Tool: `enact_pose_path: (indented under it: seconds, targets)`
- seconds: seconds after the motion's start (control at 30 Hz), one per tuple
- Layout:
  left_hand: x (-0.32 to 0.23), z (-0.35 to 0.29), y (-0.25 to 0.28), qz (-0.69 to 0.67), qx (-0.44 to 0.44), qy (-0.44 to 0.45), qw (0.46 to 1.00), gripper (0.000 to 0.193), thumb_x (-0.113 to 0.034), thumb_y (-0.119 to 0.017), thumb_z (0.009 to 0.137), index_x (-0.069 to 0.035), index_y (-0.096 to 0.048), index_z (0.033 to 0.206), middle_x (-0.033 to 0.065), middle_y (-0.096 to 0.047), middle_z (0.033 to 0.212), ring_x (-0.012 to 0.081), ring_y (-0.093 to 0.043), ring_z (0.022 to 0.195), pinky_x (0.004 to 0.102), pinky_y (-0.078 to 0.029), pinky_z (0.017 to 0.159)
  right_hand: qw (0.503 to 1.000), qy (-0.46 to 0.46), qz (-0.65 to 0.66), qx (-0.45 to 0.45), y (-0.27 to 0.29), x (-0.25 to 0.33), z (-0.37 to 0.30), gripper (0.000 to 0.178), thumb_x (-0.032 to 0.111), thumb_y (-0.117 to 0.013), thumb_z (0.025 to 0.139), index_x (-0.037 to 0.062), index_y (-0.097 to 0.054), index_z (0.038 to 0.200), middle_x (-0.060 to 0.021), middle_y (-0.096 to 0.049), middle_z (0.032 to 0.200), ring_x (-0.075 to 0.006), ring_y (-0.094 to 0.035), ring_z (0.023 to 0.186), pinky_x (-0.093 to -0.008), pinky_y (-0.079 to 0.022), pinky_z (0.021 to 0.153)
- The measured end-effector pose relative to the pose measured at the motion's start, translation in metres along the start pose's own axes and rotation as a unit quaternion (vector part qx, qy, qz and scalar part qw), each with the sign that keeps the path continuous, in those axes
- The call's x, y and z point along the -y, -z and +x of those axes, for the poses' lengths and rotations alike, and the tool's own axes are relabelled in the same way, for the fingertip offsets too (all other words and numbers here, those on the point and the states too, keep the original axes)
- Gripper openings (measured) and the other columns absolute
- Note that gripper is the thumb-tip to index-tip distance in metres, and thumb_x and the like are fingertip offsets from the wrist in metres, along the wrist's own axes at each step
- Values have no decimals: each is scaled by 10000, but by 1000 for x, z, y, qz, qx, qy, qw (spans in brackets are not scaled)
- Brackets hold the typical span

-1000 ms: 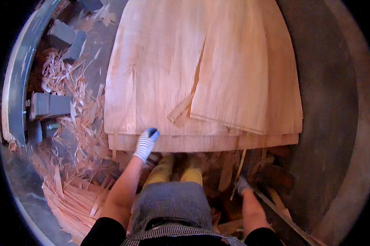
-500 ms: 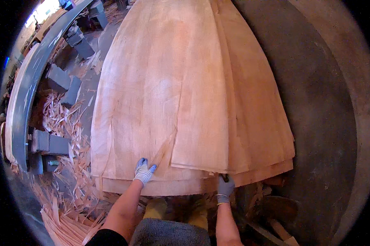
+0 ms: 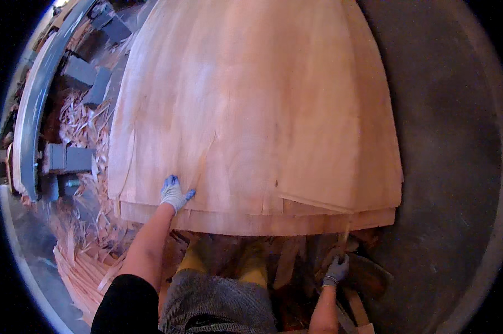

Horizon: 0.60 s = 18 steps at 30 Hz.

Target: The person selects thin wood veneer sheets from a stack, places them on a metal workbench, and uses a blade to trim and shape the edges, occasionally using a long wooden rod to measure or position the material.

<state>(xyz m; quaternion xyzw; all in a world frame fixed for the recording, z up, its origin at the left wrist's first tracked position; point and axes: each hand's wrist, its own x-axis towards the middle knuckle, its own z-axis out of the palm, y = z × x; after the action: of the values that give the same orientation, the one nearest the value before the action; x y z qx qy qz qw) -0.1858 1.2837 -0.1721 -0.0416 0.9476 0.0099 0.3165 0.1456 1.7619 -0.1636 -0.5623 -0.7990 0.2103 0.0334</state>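
Where the fisheye rim bends them, stacked veneer sheets (image 3: 251, 111) (thin, pale, grain-streaked) lose their far edge; left hand (image 3: 174, 192) lies flat on top, right hand (image 3: 337, 270) grips a splintered strip (image 3: 344, 238) below.

Soft daylight, dark fisheye-bent rim

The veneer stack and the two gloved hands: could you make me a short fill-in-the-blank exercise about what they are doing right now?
1. The left hand rests flat on the top sheet of the ____ stack.
2. The right hand grips a thin wooden ____ below the stack's near edge.
3. Loose wood scraps lie to the stack's ____ side.
4. Both hands wear ____.

Missing words: veneer; strip; left; gloves
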Motion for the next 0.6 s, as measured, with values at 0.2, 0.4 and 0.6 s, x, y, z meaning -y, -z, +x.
enact_pose_path:
  seconds: [0.2, 0.4, 0.6]
  targets:
    - [27, 22, -26, -41, -24, 43, 998, 901, -568, -557, 703, 70, -282, 1277, 212, -278, 1350, 324, -279, 1246, 362, -260, 1017, 992, -52, 0, 112, 15, -10, 9, 381, 211, -591, 801, -47, -537, 1076, -205, -582, 1026, -330, -555, 949, -361, -433, 814]
    - [-66, -28, 10, -65, -189, -5, 980, 593, -406, -544, 767, -11, -446, 1199, 210, -532, 1071, 341, -520, 976, 392, -399, 873, 989, 86, 0, 117, -6, 5, 42, 373, 209, -595, 798, -69, -537, 1040, -186, -600, 943, -287, -573, 819, -353, -446, 738]
    - [-50, -85, -23, 80, 72, -88, 990, 310, -195, -511, 778, -69, -568, 1056, 170, -585, 958, 298, -589, 847, 411, -465, 735, 976, 82, -18, 200, -28, 28, 54, 358, 183, -604, 774, -17, -541, 1064, -182, -605, 921, -283, -570, 809, -371, -440, 736]
